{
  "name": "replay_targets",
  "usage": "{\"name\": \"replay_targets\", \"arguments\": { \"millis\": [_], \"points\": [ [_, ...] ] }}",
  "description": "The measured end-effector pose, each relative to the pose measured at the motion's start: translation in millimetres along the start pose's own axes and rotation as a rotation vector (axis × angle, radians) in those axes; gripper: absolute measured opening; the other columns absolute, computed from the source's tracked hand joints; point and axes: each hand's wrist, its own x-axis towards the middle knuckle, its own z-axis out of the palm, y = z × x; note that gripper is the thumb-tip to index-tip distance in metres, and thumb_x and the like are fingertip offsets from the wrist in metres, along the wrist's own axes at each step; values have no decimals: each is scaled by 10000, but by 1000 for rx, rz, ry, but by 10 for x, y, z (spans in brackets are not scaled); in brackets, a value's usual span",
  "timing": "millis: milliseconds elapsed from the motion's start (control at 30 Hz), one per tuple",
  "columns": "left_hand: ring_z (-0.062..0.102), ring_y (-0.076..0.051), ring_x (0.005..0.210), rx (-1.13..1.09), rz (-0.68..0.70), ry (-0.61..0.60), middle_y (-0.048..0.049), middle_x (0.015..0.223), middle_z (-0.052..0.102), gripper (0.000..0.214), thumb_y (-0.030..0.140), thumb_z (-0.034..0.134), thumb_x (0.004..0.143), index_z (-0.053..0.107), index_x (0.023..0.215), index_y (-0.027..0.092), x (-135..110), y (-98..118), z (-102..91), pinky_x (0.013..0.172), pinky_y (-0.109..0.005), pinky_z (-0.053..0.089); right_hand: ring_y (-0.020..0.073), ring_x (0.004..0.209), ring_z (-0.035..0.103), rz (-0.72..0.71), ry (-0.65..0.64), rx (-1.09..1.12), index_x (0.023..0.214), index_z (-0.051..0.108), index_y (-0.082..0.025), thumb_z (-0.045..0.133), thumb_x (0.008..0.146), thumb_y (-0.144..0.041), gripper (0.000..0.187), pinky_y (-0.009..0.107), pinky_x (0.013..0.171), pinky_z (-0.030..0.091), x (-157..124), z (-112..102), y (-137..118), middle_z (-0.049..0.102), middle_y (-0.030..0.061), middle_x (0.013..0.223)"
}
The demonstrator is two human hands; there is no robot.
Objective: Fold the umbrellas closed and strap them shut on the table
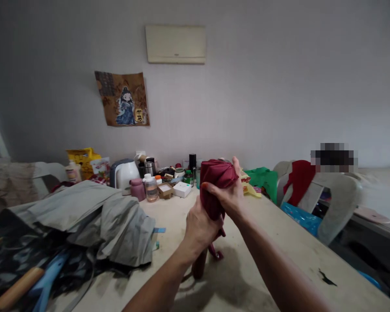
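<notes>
A folded maroon umbrella [218, 175] is held upright above the tabletop [279, 260], gripped by both hands. Its lower part is clasped by the left hand [201, 227], whose fingers are closed tightly around the gathered cloth. The brown umbrella handle [199, 265] is seen just below that hand, close to the tabletop. The upper part of the bundle is wrapped by the right hand [230, 197], set directly above the left hand and touching it, with its thumb pressed across the fabric.

To the left of the hands, a heap of grey umbrella cloth [94, 216] is spread over the tabletop. Beyond the hands, a white box [182, 189], a clear jar [151, 188] and a white kettle [123, 173] are crowded together. Further right, a person in a red top [299, 175] is seated in a chair. On the wall behind, a poster [122, 99] and an air conditioner [175, 44] are mounted.
</notes>
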Motion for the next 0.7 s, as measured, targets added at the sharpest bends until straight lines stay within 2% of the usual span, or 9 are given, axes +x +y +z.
{"name": "replay_targets", "arguments": {
  "millis": [100, 167, 200, 300, 367, 433, 500, 600, 700],
  "points": [
    [650, -364, 978, 130, 7, 86, -204, 1053, 674, 520, 287, 634, 717, 490, 1188, 122, -32, 31, 33, 824, -446, 479, 266, 1248, 517, 52, 57, 98, 1463, 349, -185, 821, 600, -328, 994, 429, 1140, 334, 52, 77, 34, 547, 124, 1351],
    [643, -348, 984, 12, 10, 34, -189, 1061, 674, 584, 269, 677, 664, 488, 1196, 122, 24, -24, 35, 837, -429, 478, 252, 1126, 592, 109, 63, 226, 1446, 368, -195, 810, 594, -274, 963, 447, 1083, 397, 83, 88, 100, 602, 114, 1274],
    [644, -326, 970, -121, 16, -49, -165, 1054, 681, 610, 247, 704, 617, 506, 1181, 128, 70, -74, 32, 831, -405, 484, 243, 1073, 615, 143, 52, 309, 1435, 378, -202, 809, 588, -255, 952, 449, 1051, 427, 96, 79, 139, 625, 105, 1239],
    [634, -267, 929, -624, -1, -429, -108, 1009, 694, 610, 202, 762, 495, 587, 1073, 119, 215, -256, 35, 818, -348, 496, 223, 1009, 645, 215, -3, 548, 1395, 426, -232, 806, 589, -216, 891, 432, 991, 477, 117, 8, 249, 657, 79, 1194],
    [626, -245, 899, -829, -27, -574, -89, 972, 695, 592, 202, 789, 471, 612, 1028, 104, 264, -343, 64, 802, -331, 498, 217, 1022, 645, 221, -9, 624, 1358, 468, -240, 809, 590, -212, 840, 423, 994, 478, 110, -49, 297, 665, 66, 1181],
    [623, -220, 855, -849, -30, -534, -65, 926, 692, 542, 170, 779, 491, 615, 1004, 111, 255, -359, 105, 769, -312, 497, 218, 1023, 645, 223, 26, 625, 1299, 521, -229, 826, 579, -244, 782, 421, 996, 478, 76, -82, 318, 679, 58, 1140],
    [629, -211, 828, -769, -11, -421, -54, 906, 692, 501, 121, 744, 513, 607, 995, 128, 200, -306, 145, 737, -296, 498, 224, 964, 659, 260, 46, 563, 1202, 582, -200, 844, 579, -301, 684, 419, 943, 510, 14, -80, 308, 699, 60, 1055],
    [655, -242, 828, -559, -33, -259, -72, 905, 705, 570, 139, 735, 550, 574, 1097, 151, 73, -168, 180, 700, -304, 499, 230, 873, 669, 311, 38, 400, 1053, 629, -165, 863, 577, -346, 560, 399, 842, 552, -102, -29, 234, 706, 71, 963],
    [663, -290, 859, -294, -31, -83, -116, 931, 706, 659, 230, 737, 608, 520, 1225, 152, -28, -76, 178, 708, -338, 473, 234, 860, 666, 320, 61, 246, 967, 633, -156, 885, 528, -340, 538, 372, 804, 563, -171, 17, 153, 707, 79, 950]
  ]
}}
